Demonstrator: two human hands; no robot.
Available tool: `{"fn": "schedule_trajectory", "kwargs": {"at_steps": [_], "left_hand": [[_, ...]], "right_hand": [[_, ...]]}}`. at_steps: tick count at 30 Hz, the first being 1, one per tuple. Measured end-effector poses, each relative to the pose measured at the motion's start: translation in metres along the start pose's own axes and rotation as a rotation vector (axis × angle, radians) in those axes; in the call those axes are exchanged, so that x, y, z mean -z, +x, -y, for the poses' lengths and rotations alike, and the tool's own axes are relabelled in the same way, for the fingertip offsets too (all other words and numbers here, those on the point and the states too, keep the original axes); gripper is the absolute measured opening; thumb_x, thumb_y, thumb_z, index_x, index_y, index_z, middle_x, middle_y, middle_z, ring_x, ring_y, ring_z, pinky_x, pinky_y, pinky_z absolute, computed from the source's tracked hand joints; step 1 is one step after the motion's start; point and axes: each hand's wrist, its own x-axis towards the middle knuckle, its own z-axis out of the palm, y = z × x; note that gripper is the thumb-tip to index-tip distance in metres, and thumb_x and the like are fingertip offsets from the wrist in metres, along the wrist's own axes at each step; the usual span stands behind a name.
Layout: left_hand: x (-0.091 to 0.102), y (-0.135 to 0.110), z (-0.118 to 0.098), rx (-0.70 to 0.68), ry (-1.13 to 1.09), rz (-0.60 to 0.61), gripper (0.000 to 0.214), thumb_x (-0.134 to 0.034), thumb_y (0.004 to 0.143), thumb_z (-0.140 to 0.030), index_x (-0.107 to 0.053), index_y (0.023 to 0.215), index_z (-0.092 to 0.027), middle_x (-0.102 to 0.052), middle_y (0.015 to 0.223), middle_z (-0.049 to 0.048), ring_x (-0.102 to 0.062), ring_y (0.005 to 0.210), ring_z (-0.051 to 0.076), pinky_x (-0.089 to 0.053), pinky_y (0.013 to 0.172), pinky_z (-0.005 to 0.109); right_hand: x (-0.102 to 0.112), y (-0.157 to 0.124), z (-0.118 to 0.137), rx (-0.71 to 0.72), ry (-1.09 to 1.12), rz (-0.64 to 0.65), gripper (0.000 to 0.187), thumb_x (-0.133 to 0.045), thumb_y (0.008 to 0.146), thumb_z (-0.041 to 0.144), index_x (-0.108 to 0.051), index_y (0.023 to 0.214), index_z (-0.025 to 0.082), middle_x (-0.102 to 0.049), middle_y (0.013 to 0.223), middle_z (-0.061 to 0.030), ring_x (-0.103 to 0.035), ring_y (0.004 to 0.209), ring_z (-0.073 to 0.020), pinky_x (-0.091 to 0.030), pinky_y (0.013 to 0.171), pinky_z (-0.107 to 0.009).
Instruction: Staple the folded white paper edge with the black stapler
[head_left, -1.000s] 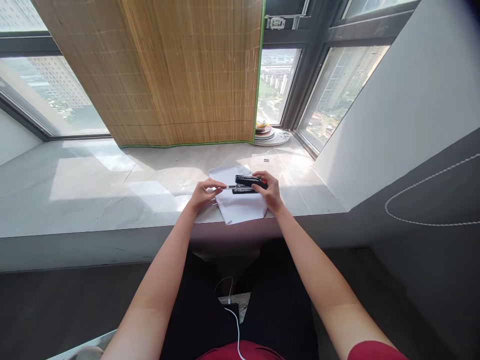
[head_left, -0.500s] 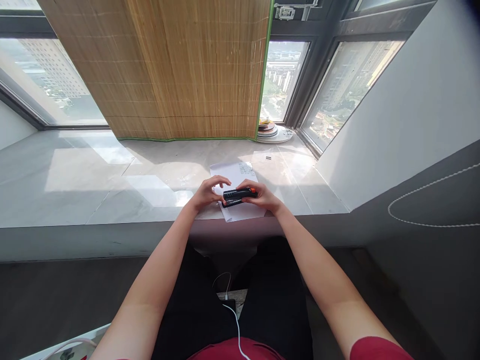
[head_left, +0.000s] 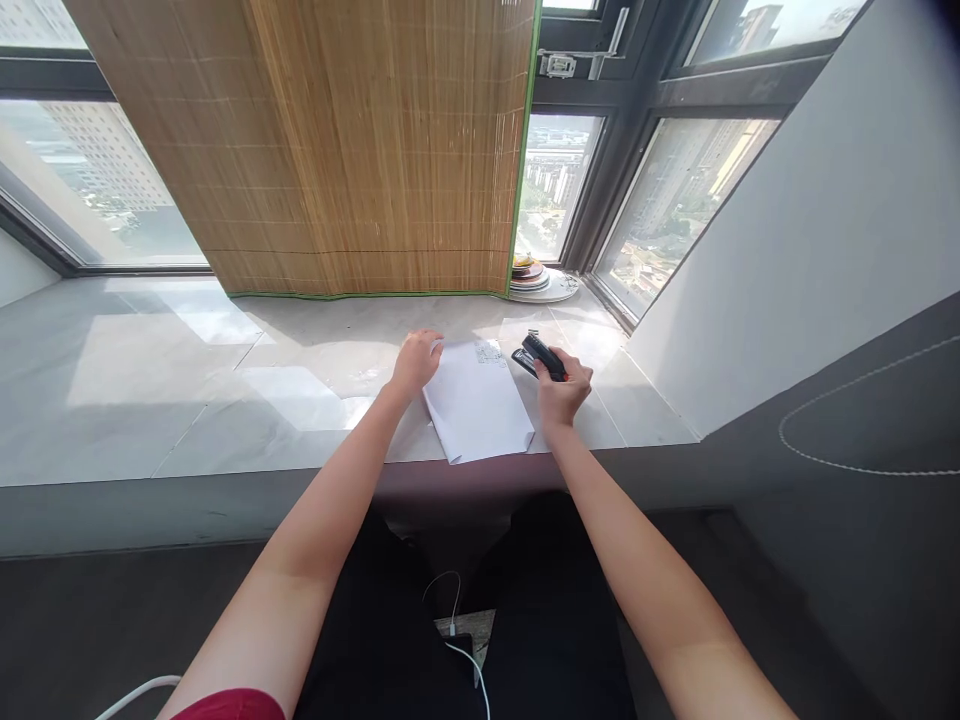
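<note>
My right hand (head_left: 564,388) is closed around a black stapler (head_left: 541,358) with a touch of orange near its rear. The stapler's jaws are apart and its front points away to the left, just past the paper's right edge. White paper (head_left: 480,408) lies on the sill, with a small printed or drawn block near its top right. At the paper's upper left corner, my left hand (head_left: 417,362) has its fingers and thumb closed on the edge. Small dark staple strips (head_left: 533,332) rest just beyond the stapler's front.
A pale tiled window sill (head_left: 187,420) runs across in front of me. Above it hangs a bamboo blind (head_left: 360,150) with green edging. Stacked plates (head_left: 544,287) stand by the window corner. A beaded cord (head_left: 847,465) hangs at right; a white cable (head_left: 474,665) lies over my lap.
My right hand has carried the stapler right and away from me, off the paper. The left hand has left the stapler and moved to the paper's upper left corner. The view has tilted slightly up.
</note>
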Motion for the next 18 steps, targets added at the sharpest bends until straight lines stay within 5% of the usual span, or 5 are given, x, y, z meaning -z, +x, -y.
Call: {"fn": "schedule_trajectory", "kwargs": {"at_steps": [5, 11, 14, 18], "left_hand": [[-0.033, 0.042, 0.003, 0.041, 0.161, 0.151, 0.020, -0.057, 0.102, -0.022, -0.075, 0.109, -0.017, -0.072, 0.131, 0.0190, -0.062, 0.125, 0.035, -0.049, 0.108, 0.048], [-0.051, 0.050, 0.031, -0.158, -0.011, 0.073, 0.017, -0.056, 0.099, -0.023, -0.069, 0.088, -0.022, -0.074, 0.102, 0.0145, -0.064, 0.100, 0.031, -0.050, 0.091, 0.043], [-0.052, 0.053, 0.044, -0.119, -0.237, 0.067, 0.021, -0.060, 0.101, -0.037, -0.068, 0.085, -0.025, -0.069, 0.079, 0.0066, -0.061, 0.076, 0.026, -0.048, 0.079, 0.039], [-0.053, 0.056, 0.048, -0.065, -0.365, 0.117, 0.024, -0.066, 0.099, -0.044, -0.067, 0.084, -0.026, -0.065, 0.069, 0.0025, -0.054, 0.061, 0.022, -0.044, 0.068, 0.036]], "right_hand": [[-0.003, -0.004, -0.001, 0.087, 0.034, 0.082, 0.028, -0.076, 0.089, 0.035, -0.082, 0.114, 0.024, -0.076, 0.101, -0.0090, -0.054, 0.104, -0.0306, -0.054, 0.092, -0.048], [0.009, -0.002, -0.011, 0.074, 0.129, 0.202, 0.034, -0.074, 0.095, 0.043, -0.078, 0.124, 0.025, -0.072, 0.114, -0.0131, -0.056, 0.115, -0.0334, -0.058, 0.095, -0.052], [0.017, 0.033, -0.018, 0.171, 0.029, 0.215, 0.030, -0.080, 0.088, 0.038, -0.082, 0.116, 0.026, -0.075, 0.104, -0.0092, -0.062, 0.108, -0.0308, -0.059, 0.094, -0.050], [0.010, 0.108, -0.039, 0.189, 0.062, 0.513, 0.031, -0.086, 0.079, 0.036, -0.083, 0.108, 0.024, -0.077, 0.102, -0.0060, -0.072, 0.097, -0.0264, -0.062, 0.089, -0.047]]}}
